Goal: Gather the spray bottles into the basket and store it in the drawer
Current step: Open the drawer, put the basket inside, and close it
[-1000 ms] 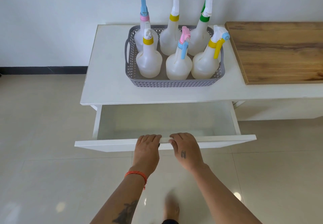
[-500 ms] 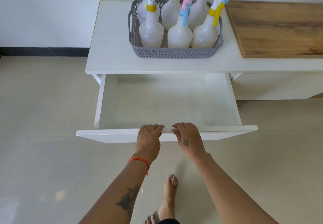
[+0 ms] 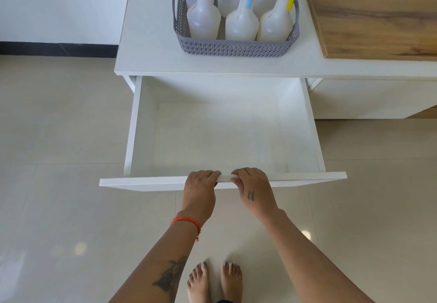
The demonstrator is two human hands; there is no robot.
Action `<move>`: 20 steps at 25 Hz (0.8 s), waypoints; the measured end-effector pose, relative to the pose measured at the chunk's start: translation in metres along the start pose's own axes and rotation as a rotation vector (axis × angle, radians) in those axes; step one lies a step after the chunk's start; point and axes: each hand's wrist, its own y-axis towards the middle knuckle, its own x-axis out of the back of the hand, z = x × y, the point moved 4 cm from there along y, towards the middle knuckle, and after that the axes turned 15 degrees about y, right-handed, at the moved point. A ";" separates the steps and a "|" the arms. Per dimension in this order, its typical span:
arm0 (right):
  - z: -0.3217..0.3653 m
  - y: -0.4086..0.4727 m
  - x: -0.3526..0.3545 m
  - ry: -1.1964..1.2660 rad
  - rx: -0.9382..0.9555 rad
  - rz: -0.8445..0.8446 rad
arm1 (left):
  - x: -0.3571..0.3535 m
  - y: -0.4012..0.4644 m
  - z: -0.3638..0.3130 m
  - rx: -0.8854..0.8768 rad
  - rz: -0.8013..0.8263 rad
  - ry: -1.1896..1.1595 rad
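Note:
A grey perforated basket point(image 3: 233, 48) stands on the white cabinet top point(image 3: 146, 42), holding several translucent spray bottles point(image 3: 203, 19) with coloured nozzles; their tops are cut off by the frame edge. Below it the white drawer point(image 3: 224, 137) is pulled far out and nothing lies inside. My left hand point(image 3: 201, 189) and my right hand point(image 3: 253, 190) sit side by side, fingers curled over the middle of the drawer's front panel point(image 3: 142, 183).
A wooden board point(image 3: 378, 19) lies on the cabinet top to the right of the basket. My bare feet point(image 3: 214, 281) stand on the pale tiled floor point(image 3: 59, 208) just in front of the drawer. A white wall with a dark skirting runs behind on the left.
The drawer has slid much farther out toward me with both hands on its front. My view has tilted down, so the bottle tops left the frame and my feet came in.

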 end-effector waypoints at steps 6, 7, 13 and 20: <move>0.004 -0.021 -0.001 -0.009 0.000 0.017 | -0.003 -0.021 -0.003 0.010 0.025 -0.014; 0.005 -0.024 -0.001 -0.009 -0.001 0.020 | -0.004 -0.024 -0.004 0.009 0.029 -0.014; 0.009 -0.043 -0.002 -0.014 -0.010 0.020 | -0.008 -0.042 -0.007 -0.004 0.052 -0.023; 0.013 -0.055 -0.004 -0.035 -0.030 0.027 | -0.011 -0.053 -0.009 -0.002 0.061 -0.019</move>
